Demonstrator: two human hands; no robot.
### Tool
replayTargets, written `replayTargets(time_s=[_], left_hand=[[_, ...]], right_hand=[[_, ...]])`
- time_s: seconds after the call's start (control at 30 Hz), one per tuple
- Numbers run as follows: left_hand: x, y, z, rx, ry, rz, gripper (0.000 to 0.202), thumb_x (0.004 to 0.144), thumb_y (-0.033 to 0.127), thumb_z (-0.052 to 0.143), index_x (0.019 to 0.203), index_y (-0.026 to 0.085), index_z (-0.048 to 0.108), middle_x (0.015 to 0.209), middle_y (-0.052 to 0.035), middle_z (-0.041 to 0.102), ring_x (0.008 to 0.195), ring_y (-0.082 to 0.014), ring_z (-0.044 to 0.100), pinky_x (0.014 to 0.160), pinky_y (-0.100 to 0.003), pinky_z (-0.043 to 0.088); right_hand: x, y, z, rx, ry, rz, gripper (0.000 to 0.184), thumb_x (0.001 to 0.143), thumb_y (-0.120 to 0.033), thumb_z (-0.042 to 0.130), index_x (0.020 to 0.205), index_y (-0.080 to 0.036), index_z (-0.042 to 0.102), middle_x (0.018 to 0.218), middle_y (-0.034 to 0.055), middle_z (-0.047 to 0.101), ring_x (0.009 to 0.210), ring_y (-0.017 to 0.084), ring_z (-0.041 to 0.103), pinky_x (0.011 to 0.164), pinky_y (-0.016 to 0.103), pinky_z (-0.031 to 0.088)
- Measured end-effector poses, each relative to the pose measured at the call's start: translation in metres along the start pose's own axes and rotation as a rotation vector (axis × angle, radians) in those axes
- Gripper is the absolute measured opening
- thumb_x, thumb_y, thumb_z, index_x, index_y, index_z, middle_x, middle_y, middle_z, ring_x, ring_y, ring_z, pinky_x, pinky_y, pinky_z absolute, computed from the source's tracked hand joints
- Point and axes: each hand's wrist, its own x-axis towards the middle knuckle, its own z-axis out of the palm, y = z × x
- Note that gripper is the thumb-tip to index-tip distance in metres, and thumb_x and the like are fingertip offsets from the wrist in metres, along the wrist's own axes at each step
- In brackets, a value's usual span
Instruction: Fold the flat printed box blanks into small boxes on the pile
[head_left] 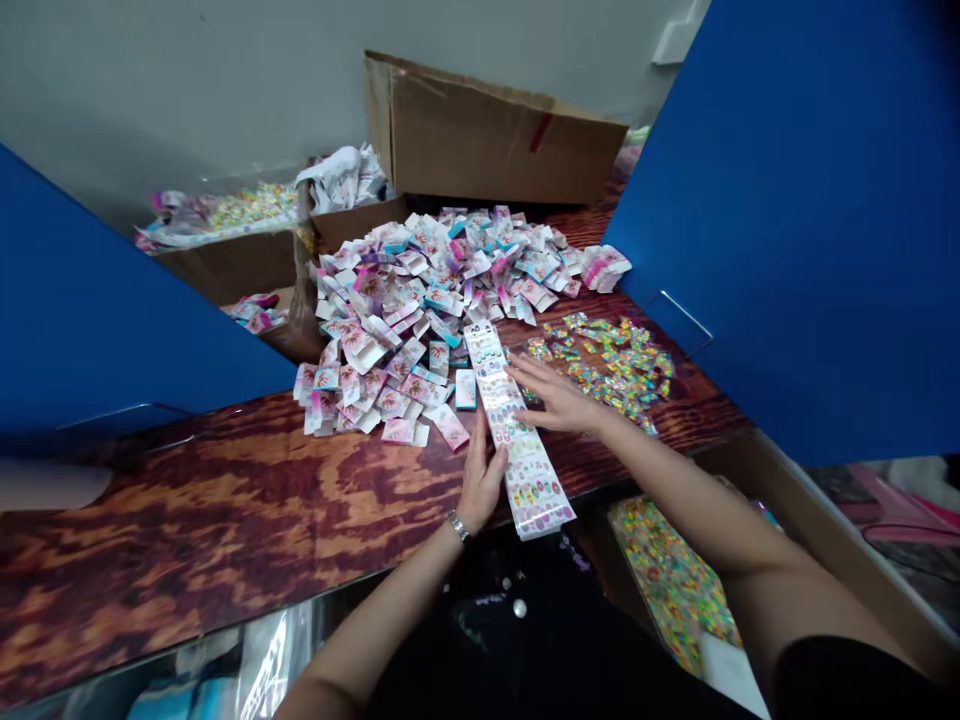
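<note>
A long row of stacked flat packets with coloured nail designs lies across the near edge of the wooden table. My left hand, a watch on its wrist, presses flat against the row's left side with fingers stretched out. My right hand rests open on the right side of the row, fingers spread toward its far end. Behind the row lies a large heap of small pink, white and blue cartons.
A spread of small colourful packets lies right of my right hand. Blue partition panels stand at both sides. Cardboard boxes sit at the back and left. A box of colourful packets sits below the table's edge on the right.
</note>
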Motion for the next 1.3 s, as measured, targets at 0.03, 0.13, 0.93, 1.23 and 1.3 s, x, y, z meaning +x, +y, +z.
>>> replayTargets(time_s=[0.03,0.13,0.93,1.23,1.3], left_hand=[[-0.003,0.002,-0.001,0.006,0.000,-0.002,0.066,0.093,0.043,0.049,0.150,0.026,0.019,0.158,-0.0043,0.020,0.145,-0.0234,0.021,0.119,-0.039,0.019],[-0.011,0.006,-0.004,0.015,0.006,-0.016,0.063,0.094,0.043,0.048,0.149,0.026,0.024,0.158,-0.0036,0.020,0.146,-0.0231,0.018,0.120,-0.039,0.017],[0.003,0.086,-0.027,-0.555,-0.101,-0.325,0.038,0.083,0.047,0.062,0.100,0.014,0.067,0.093,-0.0072,0.070,0.083,-0.0196,0.064,0.077,-0.029,0.047],[-0.003,0.086,-0.039,-0.693,-0.121,-0.415,0.052,0.060,0.004,0.067,0.110,0.017,0.058,0.092,-0.0016,0.067,0.077,-0.0122,0.061,0.071,-0.022,0.043],[0.001,0.084,-0.047,-0.781,-0.070,-0.441,0.062,0.053,-0.001,0.062,0.112,0.017,0.056,0.093,-0.0016,0.067,0.077,-0.0107,0.060,0.068,-0.019,0.041]], right_hand=[[0.007,-0.004,0.001,-0.008,-0.067,-0.045,0.082,0.085,-0.055,0.057,0.151,-0.022,0.021,0.158,0.0086,0.018,0.146,0.030,0.013,0.116,0.051,0.021],[0.018,-0.008,0.005,-0.071,-0.204,-0.071,0.083,0.082,-0.056,0.061,0.149,-0.017,0.028,0.156,0.0130,0.024,0.145,0.033,0.014,0.116,0.053,0.020],[-0.005,-0.124,-0.032,0.159,0.338,0.030,0.013,0.092,-0.022,0.055,0.100,-0.020,0.065,0.093,0.0043,0.068,0.087,0.016,0.064,0.077,0.029,0.050],[-0.005,-0.131,-0.005,-0.200,0.431,-0.173,0.018,0.091,-0.015,0.054,0.104,-0.020,0.065,0.094,0.0055,0.070,0.085,0.017,0.063,0.077,0.030,0.050],[-0.008,-0.135,0.001,-0.258,0.348,-0.267,0.019,0.090,-0.019,0.057,0.106,-0.020,0.066,0.099,0.0056,0.071,0.090,0.019,0.063,0.078,0.031,0.050]])
